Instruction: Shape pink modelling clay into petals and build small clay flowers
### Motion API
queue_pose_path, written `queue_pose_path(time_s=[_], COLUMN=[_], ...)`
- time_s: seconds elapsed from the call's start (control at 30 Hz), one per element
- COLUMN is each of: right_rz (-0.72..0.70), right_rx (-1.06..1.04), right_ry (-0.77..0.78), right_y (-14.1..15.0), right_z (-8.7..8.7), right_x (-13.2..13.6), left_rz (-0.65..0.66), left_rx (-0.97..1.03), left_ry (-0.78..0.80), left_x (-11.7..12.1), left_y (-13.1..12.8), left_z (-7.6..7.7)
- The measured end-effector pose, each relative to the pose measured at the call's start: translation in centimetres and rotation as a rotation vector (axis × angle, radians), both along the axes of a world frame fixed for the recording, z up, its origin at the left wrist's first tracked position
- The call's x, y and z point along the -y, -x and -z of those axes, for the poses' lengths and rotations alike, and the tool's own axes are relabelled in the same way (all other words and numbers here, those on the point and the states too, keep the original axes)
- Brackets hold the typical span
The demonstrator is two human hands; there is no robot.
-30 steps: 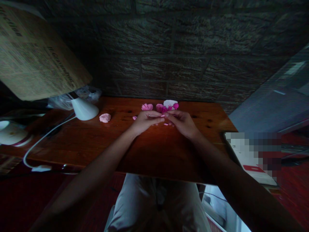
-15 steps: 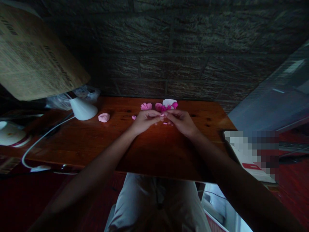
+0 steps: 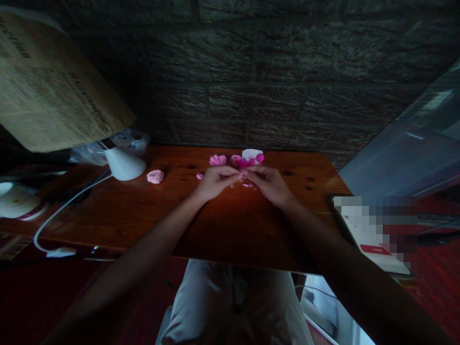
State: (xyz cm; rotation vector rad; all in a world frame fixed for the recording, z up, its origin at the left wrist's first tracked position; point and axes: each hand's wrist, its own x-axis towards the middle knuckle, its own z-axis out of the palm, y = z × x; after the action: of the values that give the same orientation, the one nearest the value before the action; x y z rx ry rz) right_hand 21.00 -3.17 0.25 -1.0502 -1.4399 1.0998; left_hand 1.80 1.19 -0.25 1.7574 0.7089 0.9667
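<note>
My left hand (image 3: 215,183) and my right hand (image 3: 271,183) meet fingertip to fingertip above the wooden table, both closed in a pinch. Between them is a small light pink piece of modelling clay (image 3: 242,174), mostly covered by the fingers. Just behind the hands lie a ruffled pink clay flower (image 3: 217,159), a second pink clump (image 3: 235,160), bright magenta bits (image 3: 245,163) and a magenta ball (image 3: 260,158) by a white flat piece (image 3: 250,153). A small pink bit (image 3: 246,185) lies under my right hand, another (image 3: 199,176) left of my left hand.
A pale pink clay lump (image 3: 155,176) sits farther left, near a lamp's white base (image 3: 125,163) with a newspaper-print shade (image 3: 61,81). Its white cable (image 3: 53,215) runs over the front edge. A white cup (image 3: 16,201) stands far left; a stone-patterned wall (image 3: 230,72) rises behind.
My fingertips have closed in on the pink piece, so less of it shows. Both hands stay in nearly the same place; the view has shifted very slightly.
</note>
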Motion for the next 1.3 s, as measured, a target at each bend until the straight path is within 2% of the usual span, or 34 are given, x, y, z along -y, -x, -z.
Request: queue_pose_path(time_s=[0.43,0.67,0.77,0.97,1.3], right_rz=[0.039,0.058,0.063,0.07,0.048], right_rx=[-0.014,-0.046,-0.05,-0.036,-0.039], right_ry=[0.019,0.024,0.015,-0.002,-0.02], right_y=[-0.08,-0.28,-0.37,-0.42,-0.19], right_z=[0.35,0.42,0.46,0.41,0.07], right_x=[-0.23,-0.32,-0.32,-0.34,-0.03], left_rz=[0.013,0.023,0.033,0.042,0.059], left_rx=[-0.046,-0.039,-0.038,-0.064,-0.045], left_ry=[-0.041,-0.007,0.044,0.265,0.259], left_x=[0.16,0.2,0.17,0.34,0.42], left_y=[-0.02,0.03,0.13,0.11,0.14], left_z=[-0.22,-0.24,-0.36,-0.72,-0.73])
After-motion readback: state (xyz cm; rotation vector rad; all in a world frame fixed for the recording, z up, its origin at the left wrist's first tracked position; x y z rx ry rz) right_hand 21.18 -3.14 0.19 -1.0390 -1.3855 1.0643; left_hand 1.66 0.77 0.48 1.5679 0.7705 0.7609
